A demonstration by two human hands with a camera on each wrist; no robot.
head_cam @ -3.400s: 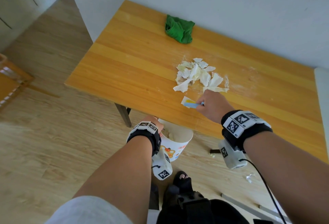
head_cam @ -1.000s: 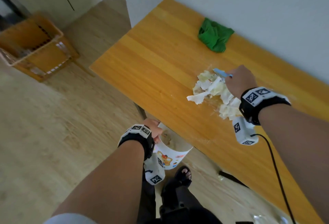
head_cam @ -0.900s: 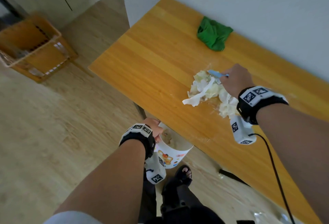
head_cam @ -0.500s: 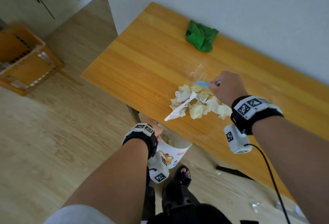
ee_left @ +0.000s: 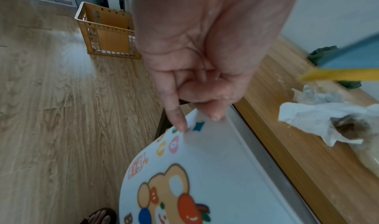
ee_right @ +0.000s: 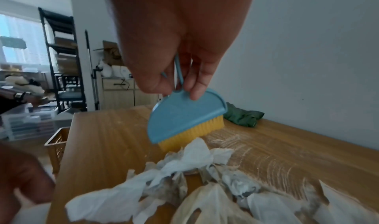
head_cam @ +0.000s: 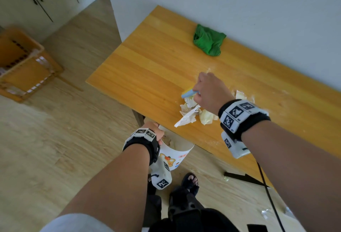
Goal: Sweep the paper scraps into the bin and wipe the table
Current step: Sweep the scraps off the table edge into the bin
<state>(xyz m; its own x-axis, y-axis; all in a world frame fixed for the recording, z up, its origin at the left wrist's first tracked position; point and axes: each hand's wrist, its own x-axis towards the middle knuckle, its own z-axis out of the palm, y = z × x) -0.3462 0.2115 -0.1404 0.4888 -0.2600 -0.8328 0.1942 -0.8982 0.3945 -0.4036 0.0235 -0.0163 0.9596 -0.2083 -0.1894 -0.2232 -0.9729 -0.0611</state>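
Paper scraps (head_cam: 195, 113) lie heaped close to the near edge of the wooden table (head_cam: 147, 62), just above the white cartoon-printed bin (head_cam: 177, 155). Below that edge, the left hand (head_cam: 154, 130) pinches the bin's rim between thumb and fingers. Over the far side of the heap, the right hand (head_cam: 210, 91) grips the handle of a small blue brush (ee_right: 184, 115), whose yellow bristles touch the farthest scraps. Beyond, a crumpled green cloth (head_cam: 209, 41) rests against the wall.
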